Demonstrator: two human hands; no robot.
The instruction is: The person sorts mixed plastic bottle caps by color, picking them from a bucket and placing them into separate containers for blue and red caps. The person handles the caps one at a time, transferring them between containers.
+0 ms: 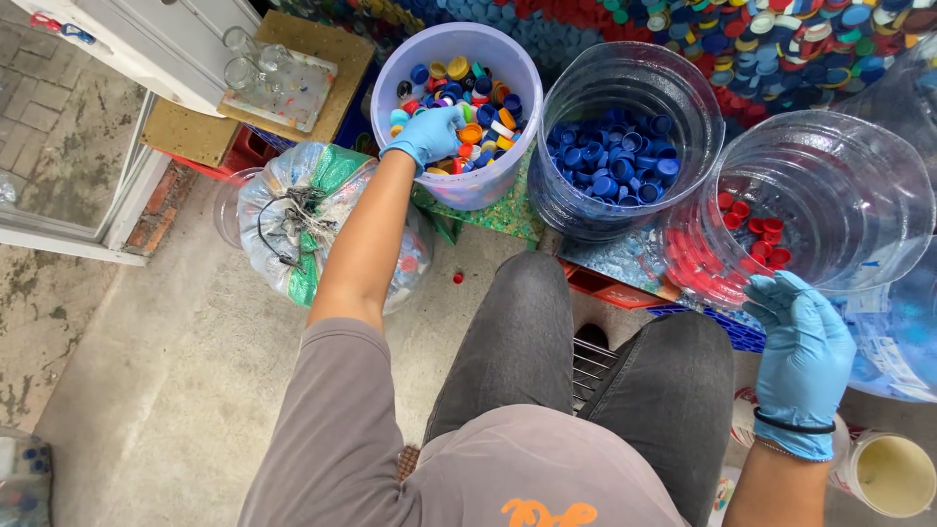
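Observation:
Both my hands wear blue gloves. My left hand (429, 134) reaches into a pale purple bucket (444, 51) of mixed coloured bottle caps (480, 107), fingers curled down among them; whether it grips a cap is hidden. My right hand (800, 346) hovers at the near rim of a clear tub (830, 185) that holds red caps (756, 226), fingers loosely bent with nothing seen in them. Between the two stands a clear tub (586, 93) with blue caps (610, 161).
A tied plastic bag (303, 210) of bottles and caps lies on the concrete floor at left. One red cap (458, 278) lies loose on the floor. A wall of coloured caps (781, 39) fills the back. A cream cup (893, 473) stands at lower right.

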